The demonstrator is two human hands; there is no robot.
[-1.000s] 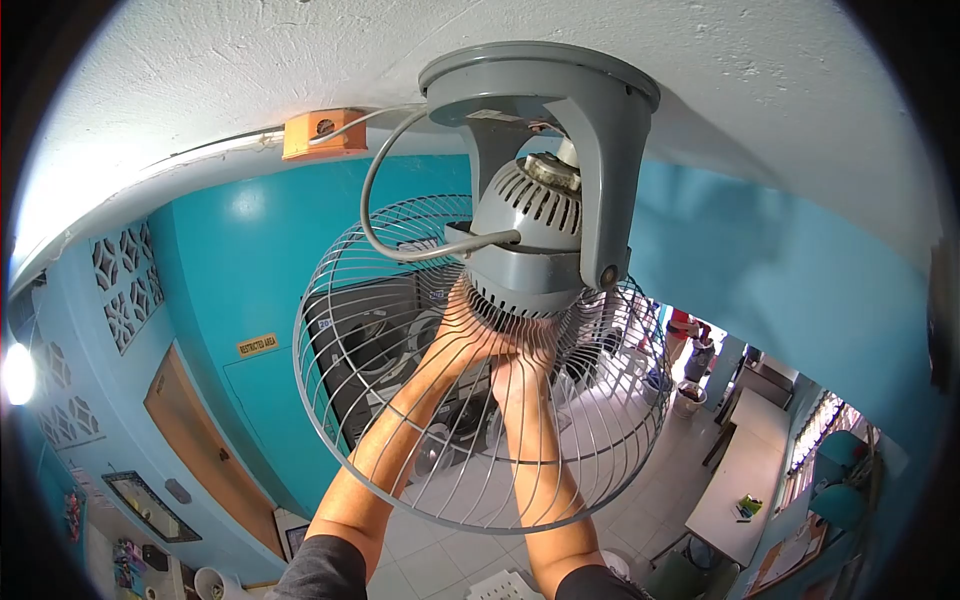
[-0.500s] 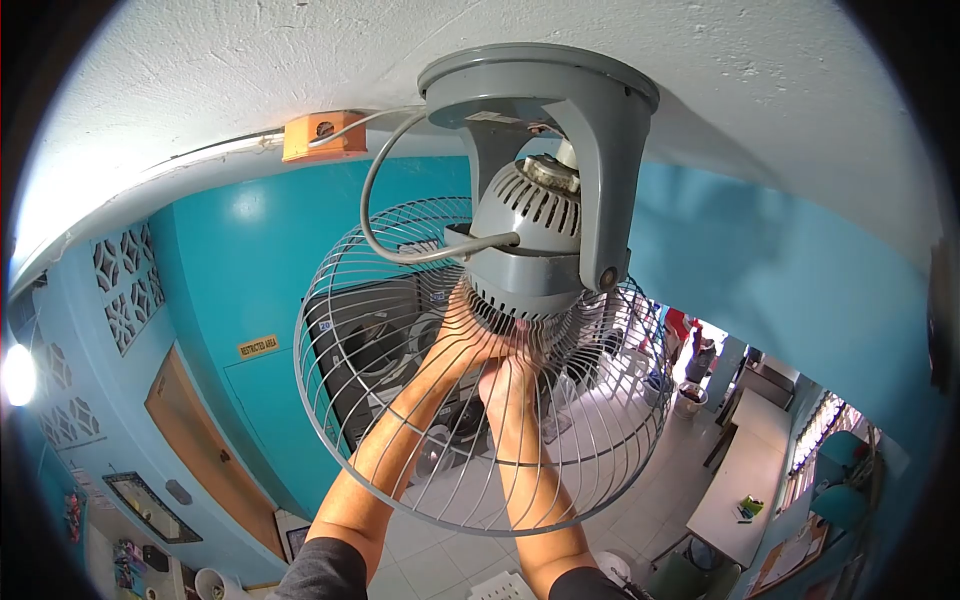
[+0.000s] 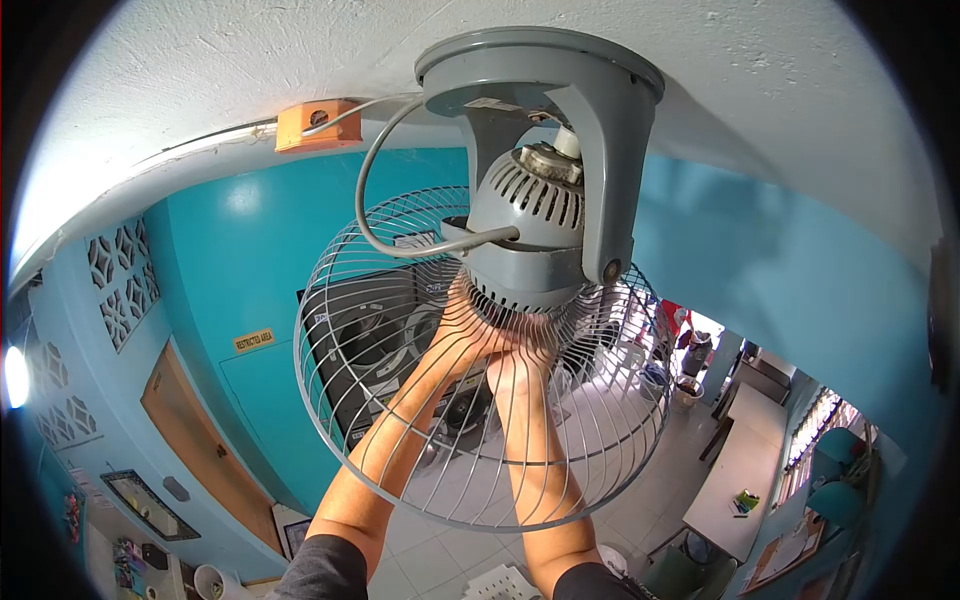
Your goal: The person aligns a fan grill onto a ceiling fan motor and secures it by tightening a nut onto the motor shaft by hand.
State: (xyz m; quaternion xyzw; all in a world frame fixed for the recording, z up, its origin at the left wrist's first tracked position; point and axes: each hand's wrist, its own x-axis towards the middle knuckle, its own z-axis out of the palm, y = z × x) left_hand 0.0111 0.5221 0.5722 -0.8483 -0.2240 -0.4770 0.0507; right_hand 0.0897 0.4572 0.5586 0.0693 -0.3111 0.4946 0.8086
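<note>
A grey fan motor housing [image 3: 530,275] with slotted vents hangs from a round ceiling mount [image 3: 540,75] by a forked bracket [image 3: 612,180]. The rear wire guard [image 3: 480,522] spreads below the housing like an open bowl. Both my arms reach up on the far side of its wires. My left hand [image 3: 462,325] is against the underside of the motor, its fingers mostly hidden by wires and housing. Close beside it, my right hand [image 3: 518,362] is raised at the guard's centre, its fingers also screened. A grey cable [image 3: 372,190] loops from the mount to the motor.
An orange junction box [image 3: 318,127] sits on the ceiling to the left. Large dark machines [image 3: 345,330] stand below, behind the guard. At the right are a long white table [image 3: 740,470] and a green chair [image 3: 690,575]. A brown door [image 3: 200,440] is at the left.
The view has shifted slightly, so the fan and room sit a little differently in it. My right hand has turned a little at the guard's centre; my left stays near the motor.
</note>
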